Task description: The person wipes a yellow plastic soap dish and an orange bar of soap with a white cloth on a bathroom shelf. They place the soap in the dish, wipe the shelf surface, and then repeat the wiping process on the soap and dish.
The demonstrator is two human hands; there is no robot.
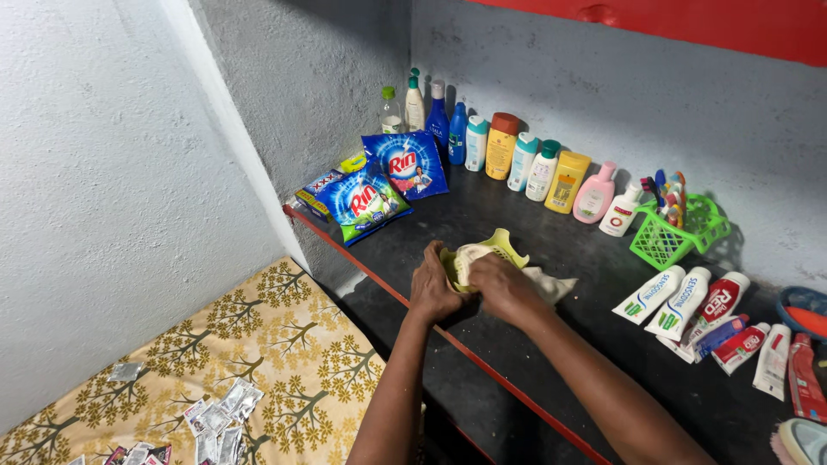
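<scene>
My left hand point(433, 288) grips the near edge of a pale yellow slotted plastic soap dish point(487, 251) on the dark shelf point(551, 250). My right hand point(504, 288) presses a pale cloth point(551, 284) against the dish's inside. The cloth trails out to the right of my right hand. Both forearms reach in from the bottom of the view. The lower part of the dish is hidden behind my hands.
Two blue detergent packets point(383, 185) lie at the shelf's left end. A row of bottles point(517, 155) lines the back wall. A green basket point(680, 232) and several toothpaste tubes point(706, 310) sit to the right. Below left is a leaf-patterned sheet point(258, 362) with small sachets.
</scene>
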